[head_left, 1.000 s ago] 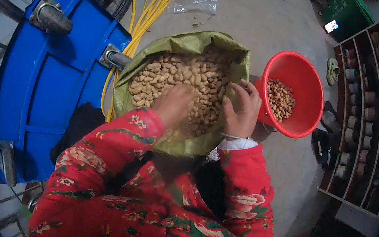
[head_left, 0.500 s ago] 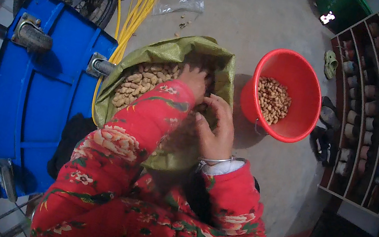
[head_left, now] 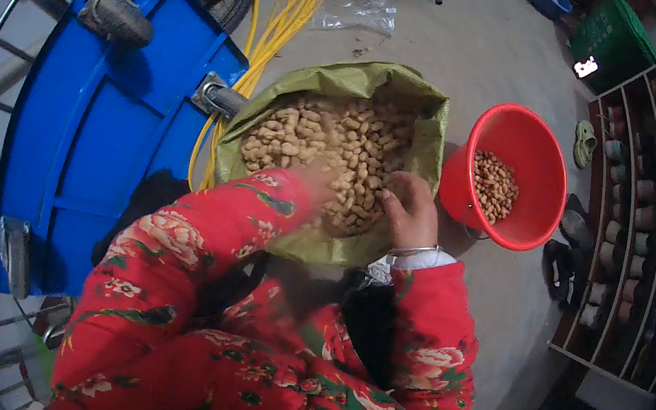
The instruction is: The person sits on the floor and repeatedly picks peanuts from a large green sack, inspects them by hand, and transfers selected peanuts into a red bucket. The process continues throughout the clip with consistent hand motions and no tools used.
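An olive-green woven sack stands wide open before me, its mouth filled with unshelled peanuts. My left hand, smeared by motion, is over the near side of the peanuts; its fingers cannot be made out. At the sack's right edge is my right hand, thumb and forefinger curled together beside the nuts. Whatever it may pinch is too small to name. To the right of the sack, a red bucket holds a smaller heap of peanuts.
A blue wheeled platform stands on edge at the left against metal railings. Yellow hose and a clear plastic bag lie beyond the sack. A shoe rack, loose shoes and a green bin line the right.
My left hand has pulled back from the far part of the sack toward its near side, uncovering more peanuts. The right hand stays by the right edge. The whole view has shifted.
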